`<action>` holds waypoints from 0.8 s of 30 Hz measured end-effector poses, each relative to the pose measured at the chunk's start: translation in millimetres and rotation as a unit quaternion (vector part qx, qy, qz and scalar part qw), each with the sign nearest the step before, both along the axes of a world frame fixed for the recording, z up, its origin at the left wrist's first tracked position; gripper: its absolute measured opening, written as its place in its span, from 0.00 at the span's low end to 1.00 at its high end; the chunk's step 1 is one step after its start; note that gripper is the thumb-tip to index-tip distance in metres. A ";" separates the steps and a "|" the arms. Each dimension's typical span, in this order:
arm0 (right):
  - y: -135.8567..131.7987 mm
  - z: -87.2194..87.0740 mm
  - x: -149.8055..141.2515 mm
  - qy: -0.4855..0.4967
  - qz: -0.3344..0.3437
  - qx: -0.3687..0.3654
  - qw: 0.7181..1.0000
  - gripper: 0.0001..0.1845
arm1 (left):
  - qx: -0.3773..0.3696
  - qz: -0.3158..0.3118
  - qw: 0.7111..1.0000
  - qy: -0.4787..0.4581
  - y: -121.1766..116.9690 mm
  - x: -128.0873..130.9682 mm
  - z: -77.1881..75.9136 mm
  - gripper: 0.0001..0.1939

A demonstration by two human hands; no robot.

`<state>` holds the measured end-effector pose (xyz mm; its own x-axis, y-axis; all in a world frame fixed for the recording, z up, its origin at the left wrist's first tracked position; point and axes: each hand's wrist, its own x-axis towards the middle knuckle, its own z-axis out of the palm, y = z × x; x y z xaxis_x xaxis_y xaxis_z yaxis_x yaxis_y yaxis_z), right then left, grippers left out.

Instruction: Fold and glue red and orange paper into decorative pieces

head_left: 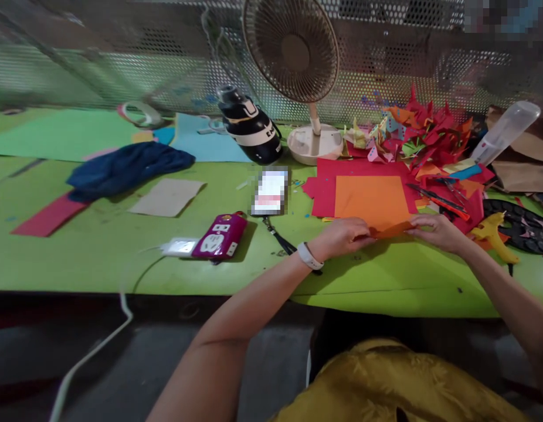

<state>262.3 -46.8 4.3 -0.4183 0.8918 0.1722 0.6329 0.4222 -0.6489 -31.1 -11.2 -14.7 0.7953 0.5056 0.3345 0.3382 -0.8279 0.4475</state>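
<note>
A square sheet of orange paper (370, 202) lies over larger red paper (324, 196) on the green table. Its near edge curls up a little between my hands. My left hand (347, 237), with a white band at the wrist, is closed on the near left corner. At the near right corner, my right hand (436, 230) pinches the same sheet between thumb and fingers. Scissors (445, 199) with dark and orange parts lie just right of the sheet, on red paper scraps. A yellow glue gun (495, 237) rests farther right.
Folded red and orange paper pieces (430, 135) are heaped behind. A fan (313, 143), a black jug (254, 132) and a clear bottle (506, 132) stand at the back. Left are a phone (270, 190), a purple power strip (221, 236) with a cable, and dark blue cloth (126, 167).
</note>
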 end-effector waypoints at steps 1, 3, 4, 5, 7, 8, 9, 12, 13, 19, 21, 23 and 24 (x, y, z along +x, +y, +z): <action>-4.1 1.5 -1.7 -0.008 -0.007 -0.012 1.000 0.17 | -0.001 -0.005 1.000 0.001 -1.0 0.7 -0.6 0.19; -9.9 3.8 -5.6 -0.027 -0.016 -0.040 0.999 0.19 | -0.008 -0.005 1.000 -0.003 -2.4 1.7 -3.1 0.20; -11.8 4.1 -7.4 -0.036 -0.020 -0.053 0.998 0.19 | -0.020 0.002 1.000 -0.009 -3.0 2.1 -4.5 0.20; -13.3 3.6 -8.9 -0.041 -0.029 -0.058 0.997 0.19 | -0.037 0.013 0.999 -0.019 -3.8 2.5 -5.6 0.20; -15.6 0.3 -10.7 -0.034 -0.057 -0.052 0.996 0.17 | -0.077 0.040 0.995 -0.039 -5.8 3.3 -6.4 0.19; -16.8 -2.0 -11.1 -0.025 -0.071 -0.041 0.996 0.19 | -0.100 0.051 0.993 -0.044 -6.9 3.6 -6.1 0.18; -18.1 -4.3 -11.4 -0.019 -0.085 -0.024 0.996 0.22 | -0.126 0.067 0.989 -0.047 -8.1 3.9 -5.3 0.17; -22.8 -10.0 -13.2 -0.058 -0.109 0.062 0.990 0.28 | -0.165 0.098 0.980 -0.058 -10.4 4.1 -2.9 0.17; -24.4 -11.4 -14.5 -0.088 -0.107 0.096 0.986 0.28 | -0.161 0.104 0.979 -0.063 -10.6 3.9 -2.6 0.17; -33.9 -22.6 -27.8 -0.200 0.014 0.206 0.958 0.26 | -0.123 0.139 0.982 -0.044 -8.0 1.4 -3.8 0.16; -36.3 -26.6 -31.2 -0.218 0.035 0.188 0.957 0.30 | -0.121 0.152 0.980 -0.039 -7.2 0.5 -3.8 0.16; -37.7 -28.9 -32.7 -0.230 0.043 0.162 0.959 0.34 | -0.116 0.162 0.979 -0.041 -6.9 -0.3 -3.5 0.14; -38.1 -29.5 -32.9 -0.233 0.046 0.153 0.959 0.35 | -0.114 0.165 0.979 -0.041 -7.0 -0.7 -3.4 0.13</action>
<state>229.3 -84.8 -25.2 -0.5872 0.7857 0.1947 0.7759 0.6149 -0.1411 -31.8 -18.2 -18.2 0.5514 0.7993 0.2387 0.5257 -0.5551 0.6446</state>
